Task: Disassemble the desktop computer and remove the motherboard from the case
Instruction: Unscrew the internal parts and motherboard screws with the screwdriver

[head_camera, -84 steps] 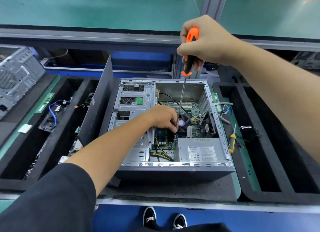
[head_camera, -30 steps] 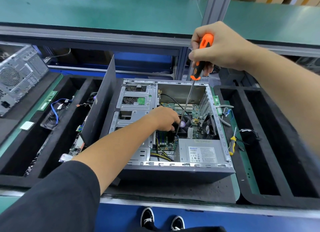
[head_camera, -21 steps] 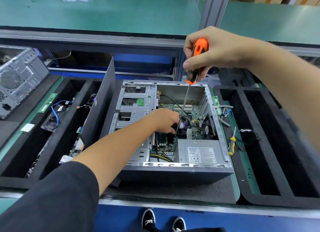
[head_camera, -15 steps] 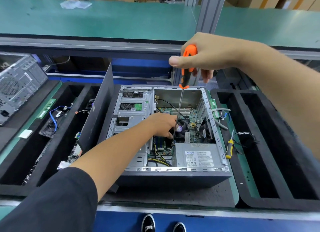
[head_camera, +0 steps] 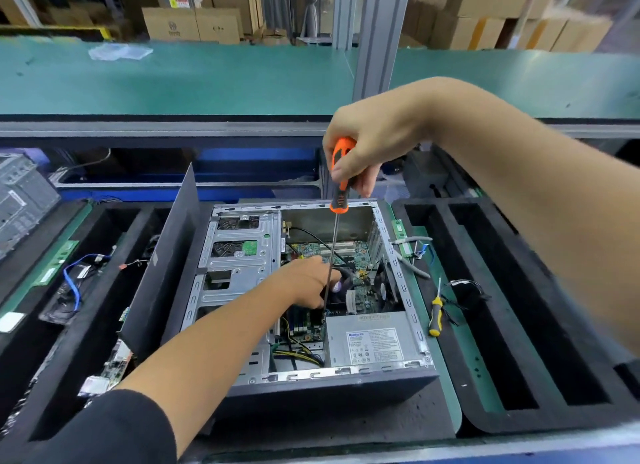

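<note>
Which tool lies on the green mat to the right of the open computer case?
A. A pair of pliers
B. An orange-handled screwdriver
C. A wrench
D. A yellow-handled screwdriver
D: a small yellow-handled screwdriver lies on the green mat beside the case, while the orange-handled screwdriver is gripped upright in the right hand above the case.
</note>
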Demonstrator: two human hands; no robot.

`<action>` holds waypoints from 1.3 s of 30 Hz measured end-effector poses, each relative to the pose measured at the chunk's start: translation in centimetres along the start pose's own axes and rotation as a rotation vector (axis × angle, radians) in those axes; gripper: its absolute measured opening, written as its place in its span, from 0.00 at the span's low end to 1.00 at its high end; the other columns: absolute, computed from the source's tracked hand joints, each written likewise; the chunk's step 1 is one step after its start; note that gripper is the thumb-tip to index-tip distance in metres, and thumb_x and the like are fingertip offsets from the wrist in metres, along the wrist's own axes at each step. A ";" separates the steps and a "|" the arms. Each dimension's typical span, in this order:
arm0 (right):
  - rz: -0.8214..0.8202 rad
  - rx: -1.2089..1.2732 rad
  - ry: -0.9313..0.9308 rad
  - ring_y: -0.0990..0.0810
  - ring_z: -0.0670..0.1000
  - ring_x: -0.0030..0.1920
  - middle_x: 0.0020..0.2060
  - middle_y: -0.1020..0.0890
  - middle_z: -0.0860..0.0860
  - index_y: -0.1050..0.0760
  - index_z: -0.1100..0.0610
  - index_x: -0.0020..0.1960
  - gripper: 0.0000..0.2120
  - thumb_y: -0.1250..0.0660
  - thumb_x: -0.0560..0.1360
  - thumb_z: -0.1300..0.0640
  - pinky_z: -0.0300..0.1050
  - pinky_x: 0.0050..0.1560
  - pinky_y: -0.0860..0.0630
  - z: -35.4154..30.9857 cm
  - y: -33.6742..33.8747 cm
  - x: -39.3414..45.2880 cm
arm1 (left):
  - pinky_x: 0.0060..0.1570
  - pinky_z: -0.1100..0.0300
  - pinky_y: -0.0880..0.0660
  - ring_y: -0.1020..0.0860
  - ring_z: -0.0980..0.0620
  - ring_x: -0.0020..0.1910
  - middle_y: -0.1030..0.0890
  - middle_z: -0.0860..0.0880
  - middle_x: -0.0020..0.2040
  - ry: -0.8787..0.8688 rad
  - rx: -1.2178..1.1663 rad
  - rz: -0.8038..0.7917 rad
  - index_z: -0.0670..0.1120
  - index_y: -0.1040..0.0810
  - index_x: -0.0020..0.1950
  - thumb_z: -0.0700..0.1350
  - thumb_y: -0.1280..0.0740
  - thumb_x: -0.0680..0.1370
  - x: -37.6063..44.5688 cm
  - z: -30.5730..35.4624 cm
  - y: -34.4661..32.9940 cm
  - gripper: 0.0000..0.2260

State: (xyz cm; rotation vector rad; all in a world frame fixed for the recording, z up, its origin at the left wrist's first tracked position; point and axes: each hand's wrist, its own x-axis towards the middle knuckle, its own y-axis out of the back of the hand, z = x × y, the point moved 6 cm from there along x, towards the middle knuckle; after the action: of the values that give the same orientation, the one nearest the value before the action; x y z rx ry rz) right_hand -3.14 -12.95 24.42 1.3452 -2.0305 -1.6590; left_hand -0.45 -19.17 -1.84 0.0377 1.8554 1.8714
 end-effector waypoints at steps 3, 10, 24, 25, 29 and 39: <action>-0.032 -0.048 -0.001 0.15 0.43 0.38 0.33 0.15 0.42 0.23 0.55 0.50 0.03 0.35 0.78 0.60 0.28 0.30 0.28 -0.6 0.1 -0.1 | 0.40 0.56 0.31 0.26 0.44 0.53 0.29 0.44 0.55 0.027 -0.027 0.001 0.56 0.39 0.71 0.48 0.28 0.72 0.0 -0.2 -0.2 0.31; -0.002 -0.124 0.001 0.17 0.49 0.29 0.36 0.17 0.54 0.24 0.59 0.47 0.13 0.35 0.78 0.48 0.37 0.26 0.26 -1.8 -1.0 0.4 | 0.58 0.50 0.27 0.28 0.42 0.63 0.31 0.43 0.66 0.087 0.012 -0.031 0.54 0.37 0.74 0.52 0.29 0.73 0.2 -0.7 -0.5 0.32; -0.028 -0.141 0.089 0.15 0.46 0.35 0.43 0.19 0.51 0.31 0.55 0.48 0.06 0.34 0.77 0.59 0.32 0.29 0.29 -2.0 -0.9 0.1 | 0.47 0.56 0.29 0.25 0.44 0.59 0.24 0.46 0.60 0.121 -0.016 0.009 0.51 0.29 0.66 0.50 0.27 0.72 0.8 -1.0 -1.1 0.24; -0.057 -0.185 0.084 0.16 0.46 0.36 0.43 0.20 0.50 0.32 0.54 0.49 0.08 0.33 0.76 0.61 0.34 0.30 0.29 -2.1 -0.9 0.1 | 0.47 0.56 0.29 0.25 0.44 0.59 0.24 0.46 0.60 0.123 -0.027 0.011 0.51 0.29 0.65 0.49 0.27 0.72 0.8 -1.0 -1.0 0.24; -0.079 -0.335 0.071 0.25 0.50 0.38 0.41 0.22 0.50 0.34 0.55 0.50 0.19 0.31 0.67 0.71 0.44 0.36 0.31 -2.6 -0.8 0.3 | 0.45 0.55 0.28 0.24 0.45 0.55 0.24 0.46 0.59 0.133 -0.047 -0.014 0.50 0.30 0.65 0.48 0.27 0.72 0.5 -0.9 -0.9 0.23; 0.060 -0.370 -0.142 0.25 0.52 0.20 0.22 0.21 0.56 0.28 0.62 0.39 0.11 0.46 0.76 0.59 0.37 0.23 0.31 -1.8 -0.9 1.1 | 0.44 0.55 0.29 0.24 0.41 0.58 0.24 0.42 0.60 0.135 -0.003 0.017 0.58 0.46 0.77 0.47 0.26 0.71 0.2 -0.4 -0.1 0.41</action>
State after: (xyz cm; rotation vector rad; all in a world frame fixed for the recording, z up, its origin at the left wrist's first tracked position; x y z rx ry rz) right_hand -2.19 -14.94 23.83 1.0572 -1.6956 -2.0263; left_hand -0.75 -19.49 -2.00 -0.0758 1.9464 1.9311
